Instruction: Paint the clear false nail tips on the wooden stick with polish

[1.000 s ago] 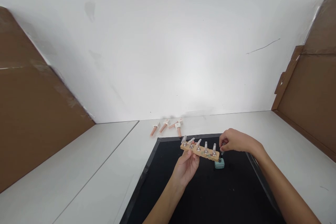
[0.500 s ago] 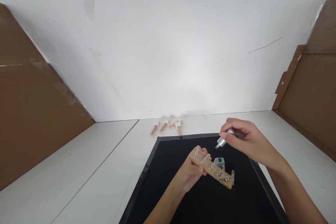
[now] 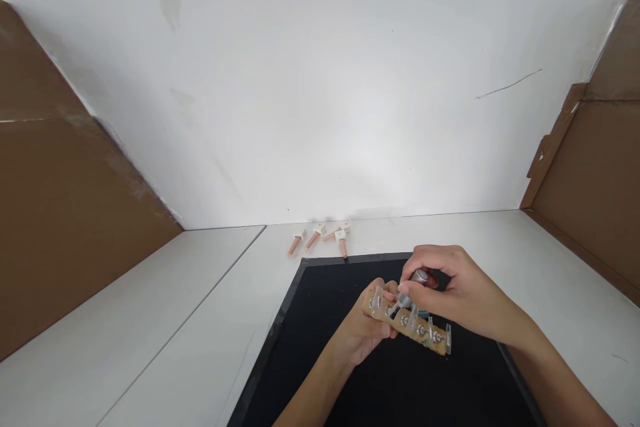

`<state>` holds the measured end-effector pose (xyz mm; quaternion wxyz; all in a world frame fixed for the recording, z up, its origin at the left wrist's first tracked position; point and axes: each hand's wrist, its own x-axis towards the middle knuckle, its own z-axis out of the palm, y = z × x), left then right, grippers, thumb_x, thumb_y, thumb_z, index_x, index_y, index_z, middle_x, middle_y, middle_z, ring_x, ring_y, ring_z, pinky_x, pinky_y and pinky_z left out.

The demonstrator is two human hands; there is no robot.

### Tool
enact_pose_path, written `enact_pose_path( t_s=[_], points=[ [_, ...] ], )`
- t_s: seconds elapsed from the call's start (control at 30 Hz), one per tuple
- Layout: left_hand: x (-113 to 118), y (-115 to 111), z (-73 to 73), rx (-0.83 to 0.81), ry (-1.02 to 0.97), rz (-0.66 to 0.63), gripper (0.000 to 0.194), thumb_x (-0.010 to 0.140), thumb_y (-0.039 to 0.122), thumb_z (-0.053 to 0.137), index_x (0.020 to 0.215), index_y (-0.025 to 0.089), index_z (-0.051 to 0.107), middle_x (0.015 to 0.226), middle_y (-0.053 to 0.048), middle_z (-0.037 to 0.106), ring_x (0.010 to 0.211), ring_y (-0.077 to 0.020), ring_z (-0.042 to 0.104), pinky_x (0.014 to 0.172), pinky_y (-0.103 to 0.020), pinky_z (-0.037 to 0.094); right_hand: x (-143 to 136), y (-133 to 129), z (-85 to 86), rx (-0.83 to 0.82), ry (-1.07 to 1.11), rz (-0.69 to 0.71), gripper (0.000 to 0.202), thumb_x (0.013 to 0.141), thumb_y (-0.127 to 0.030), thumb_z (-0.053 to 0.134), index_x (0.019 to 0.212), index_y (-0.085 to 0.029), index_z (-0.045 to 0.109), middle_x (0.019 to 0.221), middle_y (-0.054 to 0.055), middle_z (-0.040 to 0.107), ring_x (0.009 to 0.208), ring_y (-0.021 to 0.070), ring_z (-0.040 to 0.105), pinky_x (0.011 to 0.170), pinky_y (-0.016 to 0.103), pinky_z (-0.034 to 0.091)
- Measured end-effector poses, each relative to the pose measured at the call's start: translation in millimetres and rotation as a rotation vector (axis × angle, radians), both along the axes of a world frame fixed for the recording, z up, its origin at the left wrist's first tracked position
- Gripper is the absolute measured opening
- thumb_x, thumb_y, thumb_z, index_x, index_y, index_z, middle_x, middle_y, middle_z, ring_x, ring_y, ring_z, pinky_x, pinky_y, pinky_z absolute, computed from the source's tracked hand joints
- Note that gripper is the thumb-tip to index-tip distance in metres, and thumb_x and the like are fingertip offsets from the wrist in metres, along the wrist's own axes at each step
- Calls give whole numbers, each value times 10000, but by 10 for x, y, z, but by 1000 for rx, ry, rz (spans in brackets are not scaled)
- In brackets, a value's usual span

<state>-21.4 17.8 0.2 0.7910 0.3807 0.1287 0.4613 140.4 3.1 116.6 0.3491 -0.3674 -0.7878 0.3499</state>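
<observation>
My left hand [image 3: 367,323] is closed around one end of a tan strip [image 3: 426,340] that carries several clear nail tips [image 3: 413,317] on round metal mounts. In my right hand [image 3: 450,293] a nail polish brush is pinched by its silver cap [image 3: 419,276]. The brush points down at the strip, and its dark bristles [image 3: 394,311] are at one of the tips near my left fingers; whether they touch I cannot tell. Behind the strip a teal bottle [image 3: 424,313] is mostly hidden by my right hand.
Several pink-handled pieces with white block heads [image 3: 315,237] lie beyond the far edge of the black mat [image 3: 325,287]. A white wall [image 3: 325,113] rises behind the white table [image 3: 200,320]. Brown cardboard panels stand at left [image 3: 75,193] and right [image 3: 595,180].
My right hand has moved down and left, bringing the brush from above the strip onto a nail tip. The strip has tilted slightly, and the teal bottle is now largely covered.
</observation>
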Motion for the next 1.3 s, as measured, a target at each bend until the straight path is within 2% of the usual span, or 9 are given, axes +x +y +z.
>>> enact_pose_path(
  t_s=[0.23,0.53,0.77,1.07,1.3],
  points=[
    [-16,8,-39,37,10,-11,405,455,179,825,714,173,514,771,44,555,547,-26,528,450,-117,419,90,-7,34,56,-16,-82,162,794,-159,554,633,-184,562,576,-39,467,518,96,380,481,212,347],
    [29,-12,16,58,25,-26,439,435,204,835,692,174,481,742,56,524,567,-49,524,446,-147,430,18,-38,44,-4,-49,39,156,785,-162,569,629,-172,561,560,-48,464,486,76,380,432,189,314],
    [-6,3,-56,91,-18,-48,434,422,184,836,684,170,490,736,60,545,531,-52,539,444,-165,457,78,-20,22,15,-84,-38,197,795,-167,546,600,-177,518,546,-48,428,486,84,352,426,204,298],
    [25,24,-33,105,-40,-66,397,434,182,834,667,168,512,742,55,549,564,-56,548,458,-149,454,29,-33,48,-15,-109,40,171,784,-172,567,613,-174,559,576,-34,469,495,86,394,433,204,323],
    [-24,15,-102,155,-110,-108,355,480,151,814,736,204,574,820,52,583,594,-58,570,491,-166,482,101,-30,20,8,-124,-38,187,803,-166,536,616,-177,541,548,-39,438,491,90,353,433,215,297]
  ],
)
